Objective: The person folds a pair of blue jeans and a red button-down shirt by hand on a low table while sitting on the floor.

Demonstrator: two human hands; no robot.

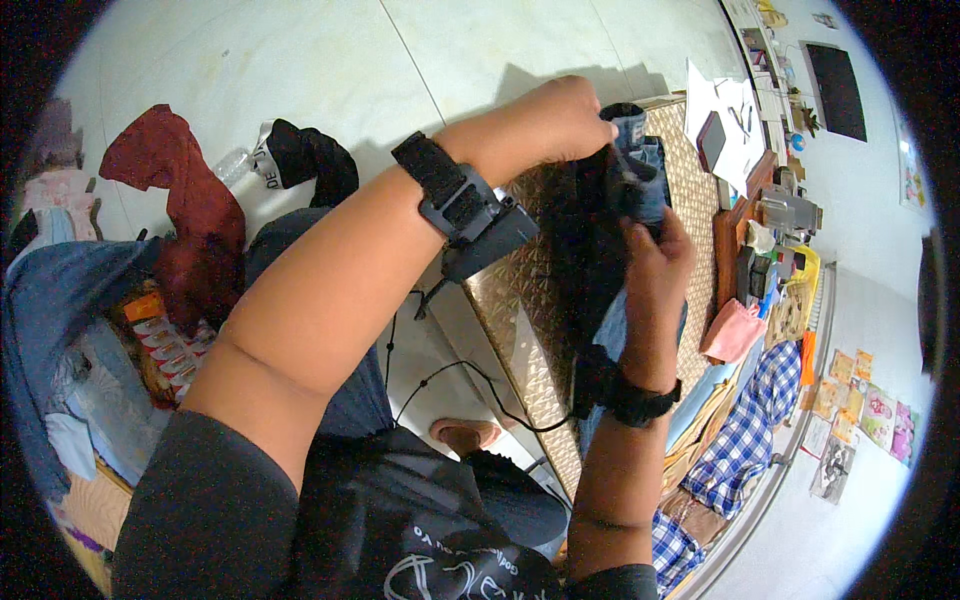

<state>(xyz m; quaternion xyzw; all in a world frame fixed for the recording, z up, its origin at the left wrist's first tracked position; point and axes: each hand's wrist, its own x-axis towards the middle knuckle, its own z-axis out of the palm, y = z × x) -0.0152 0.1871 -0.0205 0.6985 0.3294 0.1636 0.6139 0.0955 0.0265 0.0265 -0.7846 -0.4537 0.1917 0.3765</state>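
A blue denim garment [645, 176] is bunched between my two hands over a table with a gold patterned cover [694, 176]. My left hand [566, 120] reaches across from the left and pinches its far edge, near a dark band. Closer to me, my right hand [660, 259] grips the near part of the denim between thumb and fingers. Dark cloth [592, 270] lies beneath, in shadow, and lighter blue denim [613, 330] shows beside my right wrist. Whether these are one garment I cannot tell. Both wrists wear black straps, the left one with a black device.
Papers [724, 120] and a phone [711, 141] lie at the table's far end. A pink cloth [733, 331] and folded clothes [757, 427] line the right side. A black cord [480, 371] hangs by the table. Maroon cloth [195, 217] lies at left.
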